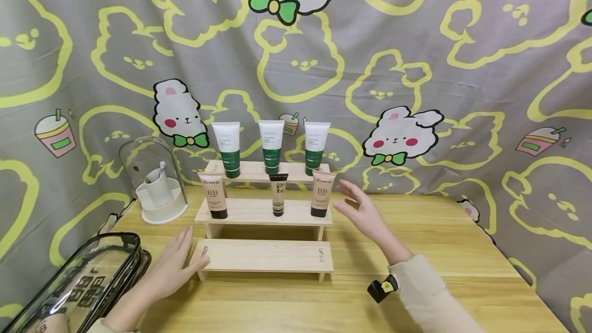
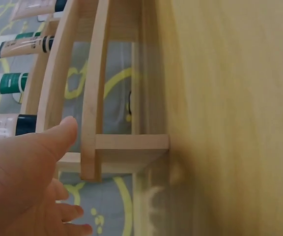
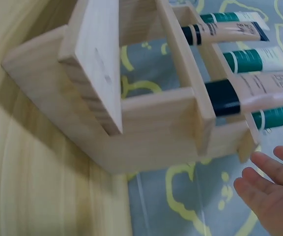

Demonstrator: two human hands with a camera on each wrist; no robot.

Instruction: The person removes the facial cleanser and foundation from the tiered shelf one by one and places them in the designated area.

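A three-step wooden display rack (image 1: 263,256) stands on the table. Three white-and-green tubes (image 1: 271,148) line its top step. On the middle step are two beige BB cream tubes, one at left (image 1: 214,197) and one at right (image 1: 321,194), with a slimmer black-capped tube (image 1: 278,197) between them. The lowest step is bare. My left hand (image 1: 173,266) is at the rack's lower left end, fingers extended, thumb by the lowest step's edge. My right hand (image 1: 365,215) hovers just right of the right BB cream tube, fingers loosely spread, holding nothing.
A clear black-trimmed cosmetic bag (image 1: 88,281) lies at the front left with a beige tube inside. Behind it stands a white brush organizer (image 1: 159,197) with a clear cover. A patterned curtain (image 1: 305,81) hangs close behind the wooden table (image 1: 416,240).
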